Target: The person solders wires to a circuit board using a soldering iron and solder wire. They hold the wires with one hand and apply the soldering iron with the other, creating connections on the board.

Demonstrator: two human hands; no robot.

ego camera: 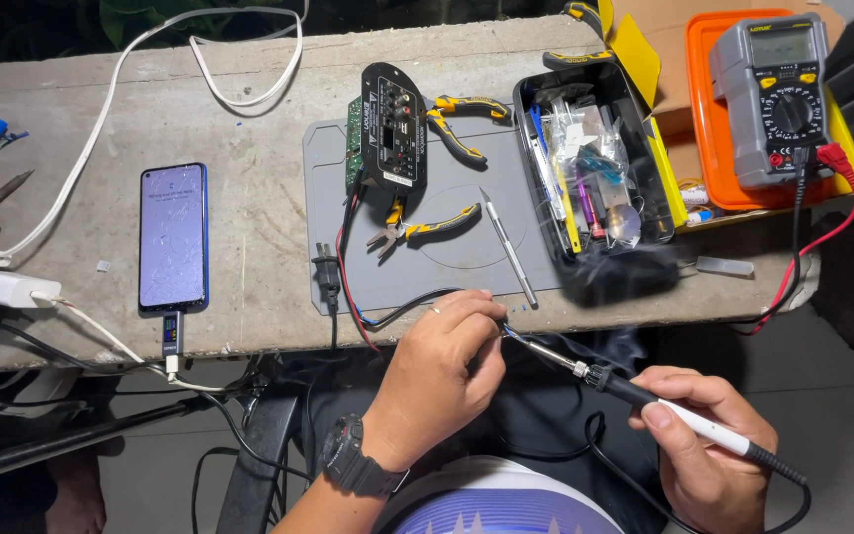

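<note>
Soldering iron (644, 396): white handle, black collar, thin metal tip touching dark wire (417, 307).

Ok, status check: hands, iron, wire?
Left hand pinching wire ends. Right hand holds soldering iron, tip at the wire. Pliers and circuit board lie clear on mat.

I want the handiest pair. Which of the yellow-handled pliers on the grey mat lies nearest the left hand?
The lower pair, just below the black circuit board, is closest to the left hand. The other pair lies farther up the grey mat, right of the board.

Bare mat centre (467, 222) is free between pliers (427, 229) and scalpel (508, 247).
</note>
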